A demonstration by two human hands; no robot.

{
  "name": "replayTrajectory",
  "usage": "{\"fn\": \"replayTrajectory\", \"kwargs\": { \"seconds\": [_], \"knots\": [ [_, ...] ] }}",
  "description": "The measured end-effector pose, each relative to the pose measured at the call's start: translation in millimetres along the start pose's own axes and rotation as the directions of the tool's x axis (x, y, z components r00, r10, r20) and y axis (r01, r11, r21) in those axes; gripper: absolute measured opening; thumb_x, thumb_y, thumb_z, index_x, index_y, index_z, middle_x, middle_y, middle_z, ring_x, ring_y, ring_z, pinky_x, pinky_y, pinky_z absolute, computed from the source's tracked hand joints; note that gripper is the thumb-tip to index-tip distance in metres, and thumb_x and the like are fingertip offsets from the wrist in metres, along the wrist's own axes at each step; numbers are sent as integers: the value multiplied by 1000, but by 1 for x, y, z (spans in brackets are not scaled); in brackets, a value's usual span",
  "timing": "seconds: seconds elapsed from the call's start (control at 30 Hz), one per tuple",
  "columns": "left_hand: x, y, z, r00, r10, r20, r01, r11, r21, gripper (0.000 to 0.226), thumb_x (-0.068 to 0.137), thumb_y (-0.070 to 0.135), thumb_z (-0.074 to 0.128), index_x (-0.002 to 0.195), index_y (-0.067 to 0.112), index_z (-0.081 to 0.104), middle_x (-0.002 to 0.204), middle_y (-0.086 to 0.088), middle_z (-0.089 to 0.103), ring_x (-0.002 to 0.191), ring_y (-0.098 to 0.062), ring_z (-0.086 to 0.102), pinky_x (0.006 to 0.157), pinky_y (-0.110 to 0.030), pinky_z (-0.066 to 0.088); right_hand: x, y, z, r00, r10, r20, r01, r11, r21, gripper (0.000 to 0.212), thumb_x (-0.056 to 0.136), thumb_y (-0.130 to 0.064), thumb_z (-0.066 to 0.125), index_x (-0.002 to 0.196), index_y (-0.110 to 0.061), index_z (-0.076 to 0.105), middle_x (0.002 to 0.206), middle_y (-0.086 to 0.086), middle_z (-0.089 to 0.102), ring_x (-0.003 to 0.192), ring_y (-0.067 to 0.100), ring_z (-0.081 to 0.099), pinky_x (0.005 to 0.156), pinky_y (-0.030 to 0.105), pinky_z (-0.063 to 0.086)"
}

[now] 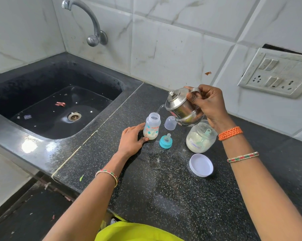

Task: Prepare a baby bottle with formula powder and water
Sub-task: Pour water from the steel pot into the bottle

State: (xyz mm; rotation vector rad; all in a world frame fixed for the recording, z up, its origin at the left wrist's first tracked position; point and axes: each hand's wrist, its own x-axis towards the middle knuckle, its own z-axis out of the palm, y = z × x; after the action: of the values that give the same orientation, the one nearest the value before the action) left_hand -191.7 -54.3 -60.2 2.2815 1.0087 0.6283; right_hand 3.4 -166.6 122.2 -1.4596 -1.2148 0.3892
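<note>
A small clear baby bottle (152,126) with a flower print stands open on the black counter, white powder and liquid in its lower part. My left hand (131,140) grips its base from the left. My right hand (207,104) holds a steel kettle (181,107) by its handle, tilted left, and a thin stream of water runs from its spout into the bottle's mouth. Right of the bottle stand a clear cap (170,122) and a blue teat ring (166,141). An open formula jar (199,137) with a scoop inside sits under the kettle.
The jar's white lid (201,165) lies upturned on the counter (164,188) near my right forearm. A black sink (60,108) with a tap (93,23) lies to the left. A switch panel (277,73) is on the tiled wall at right.
</note>
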Motion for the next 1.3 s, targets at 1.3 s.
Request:
{"fn": "replayTrajectory", "kwargs": {
  "seconds": [1.3],
  "knots": [
    [-3, 5, -3, 1000, 9, -18, -10, 1000, -17, 54, 84, 27, 67, 134, 22, 49, 133, 2, 58, 127, -19, 48, 109, -38, 24, 5, -4, -6, 998, -65, 12, 64, 996, 63, 40, 77, 0, 72, 55, -16, 43, 67, -11, 68, 108, 14, 66, 73, 30, 54]
  ]
}}
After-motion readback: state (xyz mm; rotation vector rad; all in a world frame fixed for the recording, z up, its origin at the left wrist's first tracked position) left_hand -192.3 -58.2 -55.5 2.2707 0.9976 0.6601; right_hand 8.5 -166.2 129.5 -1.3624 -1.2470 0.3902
